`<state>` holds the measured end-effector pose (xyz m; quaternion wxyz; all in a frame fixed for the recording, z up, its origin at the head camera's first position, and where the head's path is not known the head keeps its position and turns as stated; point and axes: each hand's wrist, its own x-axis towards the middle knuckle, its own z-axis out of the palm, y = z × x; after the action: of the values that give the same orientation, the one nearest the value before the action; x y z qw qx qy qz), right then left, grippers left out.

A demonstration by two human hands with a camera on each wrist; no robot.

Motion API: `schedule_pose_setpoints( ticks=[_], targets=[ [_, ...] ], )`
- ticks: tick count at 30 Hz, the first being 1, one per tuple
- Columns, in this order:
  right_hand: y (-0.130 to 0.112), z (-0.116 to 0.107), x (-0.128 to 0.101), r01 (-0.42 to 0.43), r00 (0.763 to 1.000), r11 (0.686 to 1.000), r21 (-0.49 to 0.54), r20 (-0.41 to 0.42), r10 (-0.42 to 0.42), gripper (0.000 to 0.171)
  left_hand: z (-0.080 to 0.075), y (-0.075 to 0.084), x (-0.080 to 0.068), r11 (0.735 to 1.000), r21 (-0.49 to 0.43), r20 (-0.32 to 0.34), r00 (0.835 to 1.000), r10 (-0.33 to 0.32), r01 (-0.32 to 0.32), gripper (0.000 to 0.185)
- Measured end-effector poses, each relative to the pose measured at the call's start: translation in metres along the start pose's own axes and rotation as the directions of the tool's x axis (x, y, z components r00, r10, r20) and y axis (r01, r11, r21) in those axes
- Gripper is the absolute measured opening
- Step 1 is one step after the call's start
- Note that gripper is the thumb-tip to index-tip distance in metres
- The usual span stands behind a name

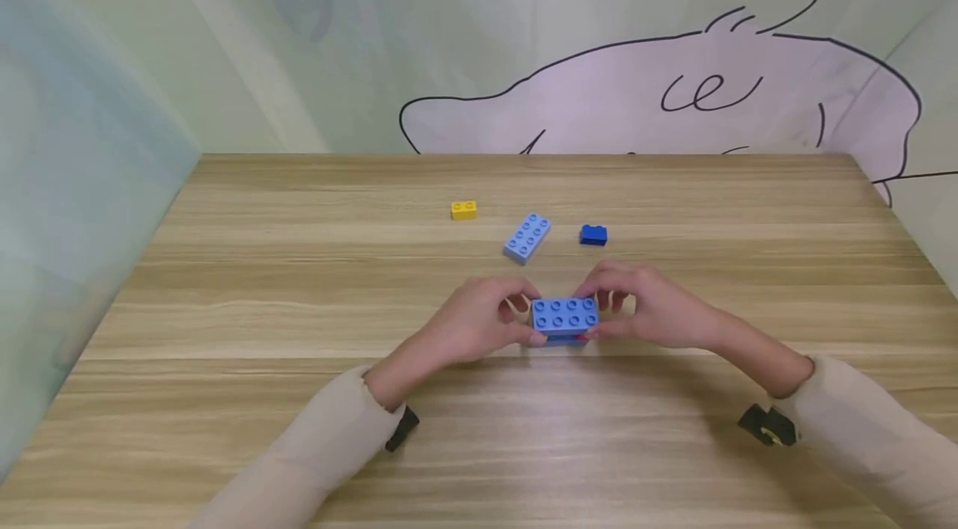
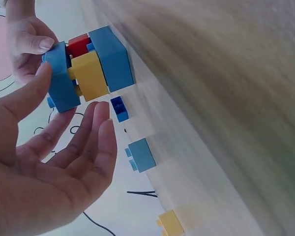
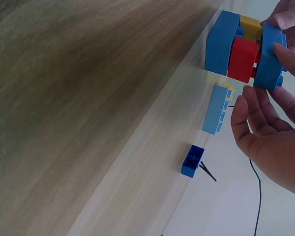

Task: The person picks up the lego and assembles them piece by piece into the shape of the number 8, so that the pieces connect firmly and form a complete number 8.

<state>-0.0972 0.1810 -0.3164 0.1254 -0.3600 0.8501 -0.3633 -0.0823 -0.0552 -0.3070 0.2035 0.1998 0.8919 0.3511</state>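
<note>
Between both hands is a light-blue eight-stud toy brick (image 1: 565, 317), studs up. My left hand (image 1: 479, 319) pinches its left end between thumb and fingers, and my right hand (image 1: 659, 311) pinches the right end. Beneath it, a yellow brick (image 2: 90, 76) and a red brick (image 3: 243, 59) stand side by side on a lower blue brick (image 2: 111, 60) on the table. In the wrist views the held brick sits just over the yellow and red ones, with their studs still showing in a narrow gap.
Beyond the hands on the wooden table (image 1: 299, 288) lie a small yellow brick (image 1: 463, 211), a light-blue eight-stud brick (image 1: 527, 238) set at a slant, and a small dark-blue brick (image 1: 594, 235) on its side. A wall with a line drawing (image 1: 644, 80) rises behind the table's far edge.
</note>
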Motion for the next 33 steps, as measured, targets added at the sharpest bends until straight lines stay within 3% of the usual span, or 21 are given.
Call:
schedule_pose_setpoints(
  ticks=[7, 33],
  targets=[
    [0.0009, -0.0002, -0.001, -0.004, 1.0, 1.0, 0.022, 0.003, 0.004, 0.031, 0.0017, -0.0003, 0.0, 1.0, 0.009, -0.02, 0.999, 0.027, -0.027, 0.034],
    [0.0056, 0.0041, -0.0028, -0.02, 1.0, 0.999, 0.033, -0.013, 0.02, 0.035, 0.0037, -0.0005, -0.0001, 1.0, -0.019, -0.016, 1.0, 0.021, -0.021, 0.03]
  ],
)
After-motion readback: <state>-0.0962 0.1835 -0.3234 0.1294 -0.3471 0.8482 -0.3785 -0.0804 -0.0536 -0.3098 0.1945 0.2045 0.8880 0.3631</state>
